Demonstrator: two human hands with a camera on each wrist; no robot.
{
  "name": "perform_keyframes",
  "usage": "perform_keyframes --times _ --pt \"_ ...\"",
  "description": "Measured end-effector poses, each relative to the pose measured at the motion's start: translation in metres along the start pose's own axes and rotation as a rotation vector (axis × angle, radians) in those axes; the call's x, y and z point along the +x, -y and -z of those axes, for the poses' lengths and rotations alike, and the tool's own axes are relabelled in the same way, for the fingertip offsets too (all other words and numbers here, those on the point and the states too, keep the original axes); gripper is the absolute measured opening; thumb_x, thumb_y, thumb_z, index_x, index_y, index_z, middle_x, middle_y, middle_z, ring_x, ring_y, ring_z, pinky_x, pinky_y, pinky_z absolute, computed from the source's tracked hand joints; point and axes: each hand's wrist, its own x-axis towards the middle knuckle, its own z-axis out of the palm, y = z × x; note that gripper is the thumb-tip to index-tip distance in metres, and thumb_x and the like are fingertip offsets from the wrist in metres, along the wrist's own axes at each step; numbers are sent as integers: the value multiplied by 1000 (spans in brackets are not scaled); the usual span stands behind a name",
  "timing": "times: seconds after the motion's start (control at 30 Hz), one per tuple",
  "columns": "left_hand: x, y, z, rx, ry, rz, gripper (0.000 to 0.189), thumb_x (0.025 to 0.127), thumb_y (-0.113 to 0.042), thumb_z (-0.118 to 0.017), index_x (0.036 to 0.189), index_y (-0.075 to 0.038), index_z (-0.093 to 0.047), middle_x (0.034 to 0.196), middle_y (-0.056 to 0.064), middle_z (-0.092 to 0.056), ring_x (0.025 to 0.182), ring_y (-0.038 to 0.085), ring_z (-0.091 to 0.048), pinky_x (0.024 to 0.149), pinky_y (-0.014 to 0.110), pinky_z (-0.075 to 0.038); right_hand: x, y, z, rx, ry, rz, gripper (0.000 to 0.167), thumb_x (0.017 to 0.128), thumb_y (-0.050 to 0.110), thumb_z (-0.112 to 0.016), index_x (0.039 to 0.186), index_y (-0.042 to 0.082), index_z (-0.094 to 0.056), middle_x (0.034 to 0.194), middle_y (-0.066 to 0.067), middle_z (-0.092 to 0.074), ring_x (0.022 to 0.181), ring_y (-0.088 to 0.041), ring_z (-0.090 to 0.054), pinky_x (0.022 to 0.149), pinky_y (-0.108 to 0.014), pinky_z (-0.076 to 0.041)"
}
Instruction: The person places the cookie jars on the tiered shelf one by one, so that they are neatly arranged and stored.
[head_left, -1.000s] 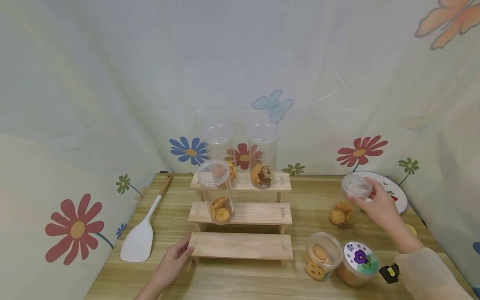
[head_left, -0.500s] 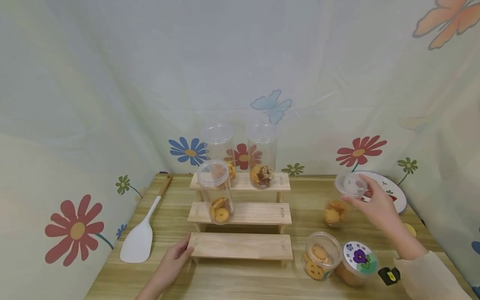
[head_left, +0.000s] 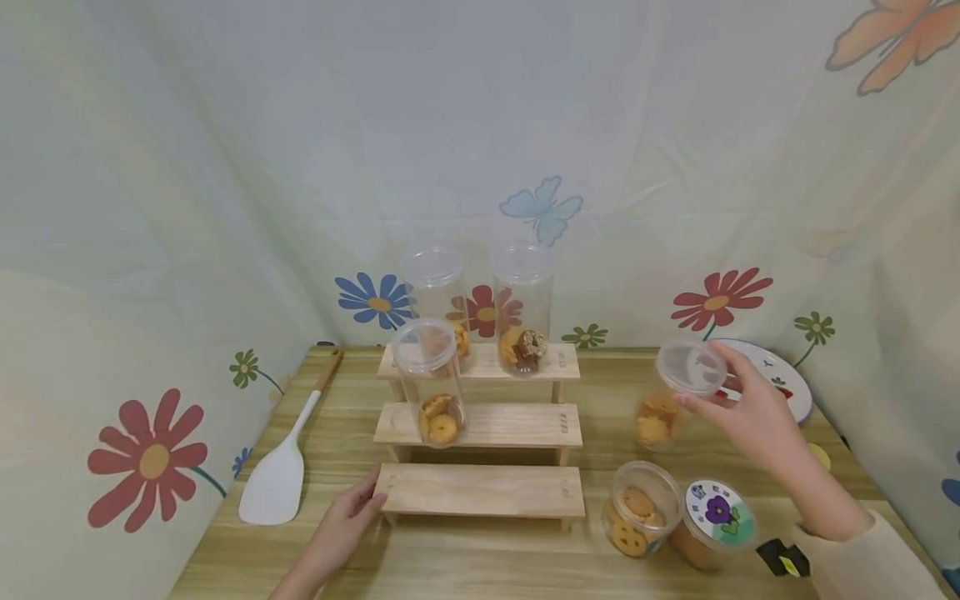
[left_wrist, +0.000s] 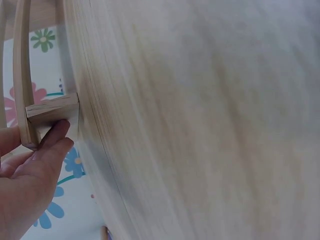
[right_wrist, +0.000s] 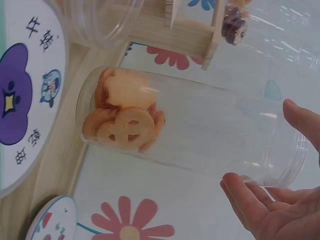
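My right hand (head_left: 753,412) grips a clear plastic jar (head_left: 660,417) by its lidded top, thumb on one side and fingers on the other. Pretzel-shaped and round cookies (right_wrist: 125,117) lie in its bottom, as the right wrist view shows. At the left end of a three-step wooden display rack (head_left: 480,490), my left hand (head_left: 345,517) holds the lowest step's edge. Its fingers go under the board beside the leg in the left wrist view. Tall clear jars with cookies stand on the rack: two jars (head_left: 523,304) on the top step, one jar (head_left: 429,375) on the middle.
A short clear tub (head_left: 643,508) of cookies and a tub with a purple-flower lid (head_left: 720,517) stand at front right. Behind the right hand lies a patterned plate (head_left: 795,387). A white spatula (head_left: 273,483) lies left of the rack. Flowered cloth (head_left: 637,167) surrounds the table.
My right hand has carried the cookie jar left, toward the rack. The left hand stays on the lowest step.
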Motion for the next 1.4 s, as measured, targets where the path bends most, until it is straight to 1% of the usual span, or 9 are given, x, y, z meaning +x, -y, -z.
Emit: perform_keyframes --times 0.13,0.3,0.9,0.97,1.03,1.13,1.2,1.33,1.4 --pt "0 -1 0 5 1 -4 54 100 -14 -54 142 11 -32 147 24 -33 132 35 -37 104 36 -37 -3 9 1 22 0 19 82 82 27 -79 146 6 -34 125 -18 -51 110 -43 -54 74 -6 -47" --pt "0 0 -1 6 0 -4 54 100 -14 -54 142 12 -32 147 25 -33 132 35 -36 104 37 -36 -6 19 3 3 -17 34 85 80 28 -80 148 8 -33 127 -18 -52 112 -36 -53 79 -6 -46" --pt "3 4 0 -3 11 -6 55 100 -17 -55 143 9 -33 147 23 -34 132 33 -37 105 37 -36 -12 53 1 56 -24 50 86 78 26 -83 149 18 -34 128 -13 -51 112 -31 -51 81 -6 -45" --pt "3 5 0 -9 12 -8 55 100 -16 -55 143 10 -32 147 23 -33 132 34 -37 105 37 -36 -13 56 -1 48 -17 47 87 78 27 -82 149 17 -34 128 -14 -51 111 -31 -51 84 -12 -48" --pt "3 5 0 -9 12 -7 55 100 -16 -55 143 10 -32 147 24 -33 132 34 -37 105 37 -36 -14 60 -2 23 -17 47 87 78 29 -83 149 17 -34 127 -16 -52 110 -33 -53 85 -23 -52" --pt "4 6 0 -6 13 -7 56 100 -16 -55 143 10 -32 147 23 -33 132 33 -37 105 37 -35 -15 64 -7 3 -21 56 87 77 30 -83 149 18 -35 125 -17 -54 108 -34 -54 86 -37 -52" --pt "4 5 0 -8 14 -7 56 100 -16 -55 143 10 -32 147 24 -33 132 34 -36 105 37 -35 -15 66 -9 24 -21 67 87 77 28 -83 149 20 -36 125 -16 -55 109 -33 -55 85 -35 -53" --pt "3 5 0 -11 15 -9 56 100 -16 -55 143 10 -32 147 24 -32 132 34 -36 105 36 -36 -15 69 -15 121 12 68 85 77 26 -83 148 24 -37 126 -13 -53 112 -31 -55 85 -19 -50" --pt "3 5 0 -12 18 -11 56 100 -17 -55 143 10 -31 148 24 -32 132 34 -36 105 37 -35 -14 71 -18 140 28 62 85 77 27 -83 148 23 -37 128 -14 -53 112 -33 -56 85 -21 -51"
